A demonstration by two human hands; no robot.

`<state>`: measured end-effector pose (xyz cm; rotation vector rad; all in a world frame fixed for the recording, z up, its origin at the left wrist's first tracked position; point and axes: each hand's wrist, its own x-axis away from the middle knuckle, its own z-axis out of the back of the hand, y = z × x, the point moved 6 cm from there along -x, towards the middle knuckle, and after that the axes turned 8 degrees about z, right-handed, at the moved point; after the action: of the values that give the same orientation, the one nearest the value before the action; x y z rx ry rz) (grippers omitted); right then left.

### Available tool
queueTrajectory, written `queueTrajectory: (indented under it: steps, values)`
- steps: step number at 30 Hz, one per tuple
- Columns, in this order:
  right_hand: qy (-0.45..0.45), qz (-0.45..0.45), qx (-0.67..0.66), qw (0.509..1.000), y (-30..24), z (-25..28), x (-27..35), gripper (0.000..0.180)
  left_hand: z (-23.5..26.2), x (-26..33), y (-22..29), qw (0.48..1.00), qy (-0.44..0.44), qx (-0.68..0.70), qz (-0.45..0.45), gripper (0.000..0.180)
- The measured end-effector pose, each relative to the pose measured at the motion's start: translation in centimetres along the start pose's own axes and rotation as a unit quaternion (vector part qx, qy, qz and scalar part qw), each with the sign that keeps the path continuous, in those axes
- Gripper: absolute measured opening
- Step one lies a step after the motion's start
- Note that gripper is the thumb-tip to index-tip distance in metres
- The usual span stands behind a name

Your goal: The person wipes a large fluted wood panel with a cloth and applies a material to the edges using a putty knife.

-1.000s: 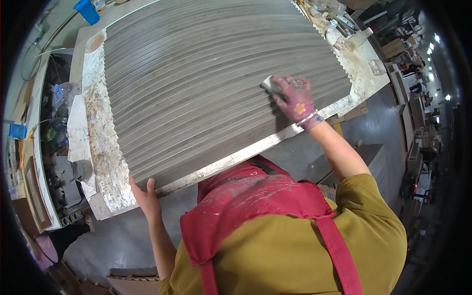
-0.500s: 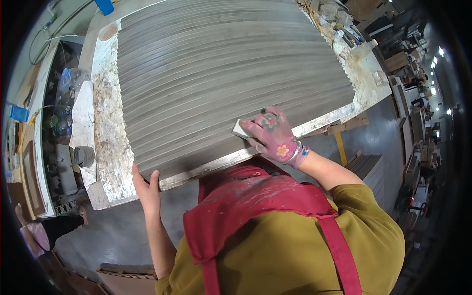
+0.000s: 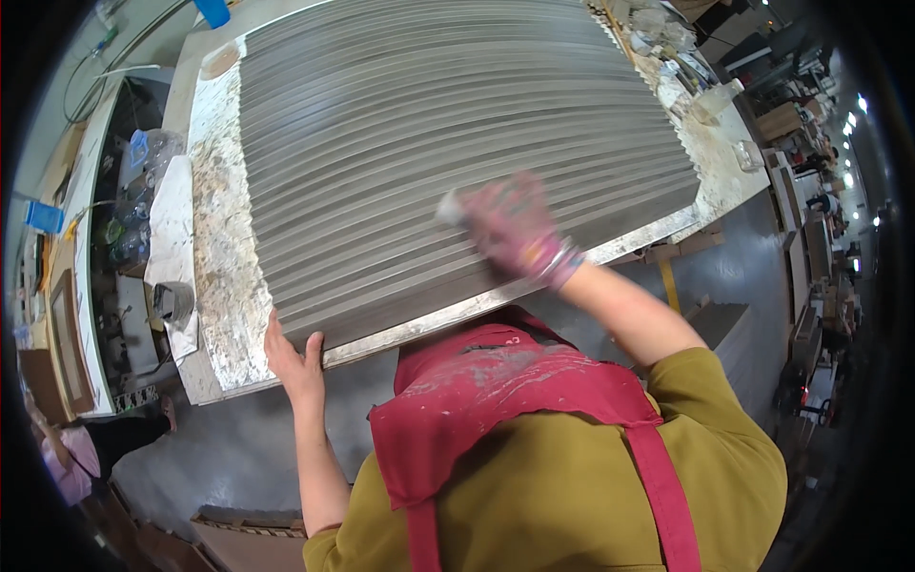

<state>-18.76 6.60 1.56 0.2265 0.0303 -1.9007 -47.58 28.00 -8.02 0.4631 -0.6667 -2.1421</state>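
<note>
Large grey ribbed panel (image 3: 457, 143) lying flat across the speckled desk (image 3: 224, 276), ridges running side to side, near edge just in front of the red apron (image 3: 505, 400). Small pale pad or block (image 3: 450, 206) pressed onto the ridges near the middle of the near half, under the gloved right hand (image 3: 515, 229), fingers curled down on it, blurred with motion. Half a second back the same hand and pad down at the near edge of the panel; a second back out toward the right side; now up and inward again, so a rubbing stroke sweeping back and forth over the near rows, probably working that strip of the surface over. Bare left hand (image 3: 295, 357) gripping the near left corner of the panel, thumb on top, fingers wrapped under the edge, in the same spot across all three moments, bracing the panel. Clutter of bottles and jars (image 3: 705, 95) along the right end of the desk, a blue cup (image 3: 213, 11) at the far left corner
</note>
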Motion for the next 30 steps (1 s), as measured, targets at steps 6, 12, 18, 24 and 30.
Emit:
queueTrajectory:
  steps: [6,12,18,24,30]
  values:
    - [0.014,0.038,-0.207,0.977,-5.7,-1.1,-3.3,0.025,-0.4,-0.2,1.2,1.0,0.007,0.009,-0.004,0.078]
    - [0.072,0.04,-0.079,0.993,-1.2,-0.9,-6.7,0.032,0.1,0.4,0.3,0.999,0.0,0.021,0.034,0.084]
    - [0.038,0.224,-0.093,0.969,-11.2,0.0,-9.6,0.034,-0.8,0.2,-0.2,0.999,-0.006,0.017,0.046,0.085]
    - [0.072,-0.049,-0.067,0.994,1.6,-3.1,-13.2,0.016,0.0,0.3,0.9,1.0,0.006,-0.011,0.006,0.071]
    - [0.013,-0.019,-0.353,0.935,-7.6,-4.9,-14.0,0.018,-0.6,0.1,-0.2,1.0,0.004,0.001,0.026,0.076]
